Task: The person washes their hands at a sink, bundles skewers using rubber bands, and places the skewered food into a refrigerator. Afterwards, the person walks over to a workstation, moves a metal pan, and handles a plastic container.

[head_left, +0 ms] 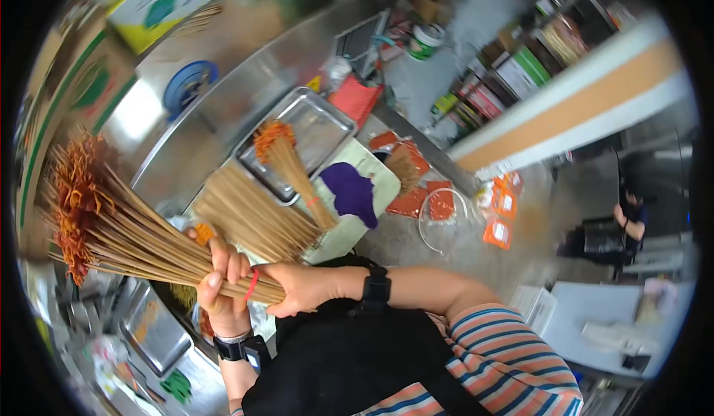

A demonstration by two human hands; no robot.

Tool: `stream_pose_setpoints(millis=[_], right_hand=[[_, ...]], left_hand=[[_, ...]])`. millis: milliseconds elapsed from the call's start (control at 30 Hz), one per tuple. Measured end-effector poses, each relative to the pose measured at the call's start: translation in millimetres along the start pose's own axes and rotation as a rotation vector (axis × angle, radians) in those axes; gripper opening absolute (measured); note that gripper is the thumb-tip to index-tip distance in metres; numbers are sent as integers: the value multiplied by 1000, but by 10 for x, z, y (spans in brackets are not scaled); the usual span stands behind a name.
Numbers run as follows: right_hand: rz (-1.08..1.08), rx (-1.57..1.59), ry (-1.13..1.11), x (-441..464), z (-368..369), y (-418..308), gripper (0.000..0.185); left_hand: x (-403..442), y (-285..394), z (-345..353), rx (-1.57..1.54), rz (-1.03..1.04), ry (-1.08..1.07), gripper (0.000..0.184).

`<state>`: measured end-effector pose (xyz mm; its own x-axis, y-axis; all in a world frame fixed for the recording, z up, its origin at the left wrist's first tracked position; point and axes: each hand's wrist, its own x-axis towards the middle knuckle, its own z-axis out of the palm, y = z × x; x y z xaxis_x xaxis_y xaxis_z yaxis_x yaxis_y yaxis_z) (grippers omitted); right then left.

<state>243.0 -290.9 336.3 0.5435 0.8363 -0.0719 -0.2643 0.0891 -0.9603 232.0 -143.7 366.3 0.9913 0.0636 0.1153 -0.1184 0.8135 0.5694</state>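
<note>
A thick bundle of skewers (152, 241) slants across the left side, with reddish-orange food on its far ends. A red band (251, 285) circles the bare sticks near their lower end. My left hand (225, 273) wraps its fingers round the sticks just beside this band. My right hand (299, 288) grips the butt ends of the same bundle, on the other side of the band. Beyond my hands lies a row of bare bamboo sticks (253, 211). A smaller skewer bunch (290, 167) with orange tips rests partly on a metal tray (327, 122).
A purple cloth (349, 191) lies on the pale green board beside the tray. Red packets (407, 202) and orange packets (497, 231) are on the floor. Another metal tray (160, 334) sits lower left. Far right, another person (632, 219) is near dark equipment.
</note>
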Motion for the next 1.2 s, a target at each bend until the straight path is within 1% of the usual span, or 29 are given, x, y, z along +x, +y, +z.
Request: stream_pose_setpoints(millis=[67,100,167,200,267,333,400,433,467,533,567,600,633,667,700,733,767,833,867,933,967,1000,1067,1133,1167,1200], right_hand=[[104,53,42,-234,-182,-120,52],[100,68,62,-320,-260,-112,52],[237,122,57,-442,-324,-91,51],[230,135,54,-515,-370,11,51],[115,22,210,-592,-400,299,42],[-41,-103,445,-725,-504,162,39],[-28,-237,587,-873,-721,291,41],[-24,-304,642,-981,-837,306,41],[-22,-372,696,-1086,-968,288,41],[37,-390,774,-1294,-1198,176,38],[87,-290,815,-1390,-1290,152,36],[140,-191,856,-1478,-1376,152,35],[119,-228,898,-1557,-1463,213,34],[102,-265,939,-1651,-1534,297,34],[199,-272,969,-1770,-1589,359,32],[294,-282,996,-1878,-1647,416,30],[289,-286,983,-1979,-1682,485,30],[367,-263,1010,-2139,-1701,617,27],[368,-266,1010,-2177,-1693,635,27],[493,-284,1003,-2303,-1631,623,26],[604,-217,985,-2368,-1610,637,30],[612,-216,1010,-2392,-1596,639,30],[615,-58,1019,-2420,-1543,638,32],[668,-93,1021,-2468,-1541,709,35],[657,-91,1000,-2480,-1545,736,34],[646,-90,972,-2496,-1561,754,33]], left_hand=[[201,-257,10,-99,-167,-152,61],[245,-363,31,-97,-193,-154,61],[322,-507,78,-155,-287,-248,59],[367,-624,98,-144,-295,-243,59],[402,-803,65,-207,-366,-356,66],[474,-928,65,-49,-467,-282,78],[647,-990,293,175,-537,-255,91],[660,-1096,30,124,-579,-273,88],[677,-1225,-149,134,-557,-263,88],[743,-1499,-527,374,-570,222,75],[684,-1701,-919,380,-560,230,75],[572,-1923,-1411,466,-624,272,68],[548,-2095,-1768,551,-685,315,60],[585,-2266,-1880,699,-690,241,50],[592,-2430,-1958,699,-683,250,50],[592,-2595,-2016,707,-645,316,50],[573,-2745,-2080,714,-605,382,49],[520,-3002,-2285,725,-534,509,49],[514,-3120,-2433,722,-535,508,49],[428,-3409,-2879,897,-722,610,51],[342,-3656,-3393,684,-793,703,50],[426,-3602,-3147,680,-811,683,50],[483,-3477,-2687,1000,-629,852,44],[550,-3375,-2612,795,-682,766,36],[697,-3133,-2125,765,-755,760,27],[754,-3059,-2056,624,-769,725,20]])
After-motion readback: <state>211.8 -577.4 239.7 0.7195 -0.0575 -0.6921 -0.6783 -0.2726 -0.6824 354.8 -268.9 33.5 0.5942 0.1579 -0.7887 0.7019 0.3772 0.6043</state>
